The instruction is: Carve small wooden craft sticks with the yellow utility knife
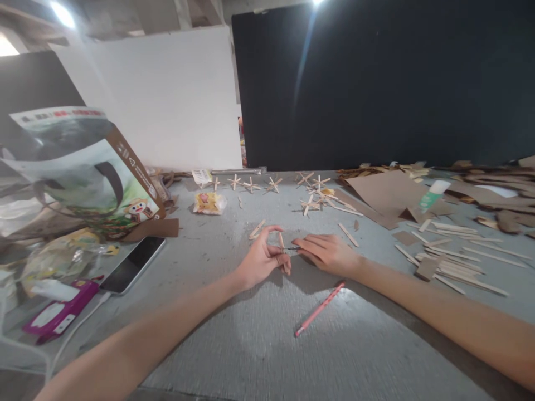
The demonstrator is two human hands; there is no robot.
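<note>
At the middle of the grey table [251,345], my left hand [267,255] pinches a short wooden stick [281,240] with curled fingers. My right hand [324,252] lies just to the right, palm down, its fingers closed on a thin dark tool [291,248] that reaches toward the left hand. What kind of tool it is cannot be made out. Behind the left hand lie a few short stick pieces [257,229]. A pink pencil [320,309] rests in front of the right hand, and a single stick [348,234] lies beyond it.
Several star-shaped stick pieces [273,184] stand along the back, near a yellow packet [209,203]. Loose sticks [463,259], cardboard [376,192] and a glue stick [433,196] are on the right. At left are a phone [134,264], a purple device [62,312] and a large bag [104,178].
</note>
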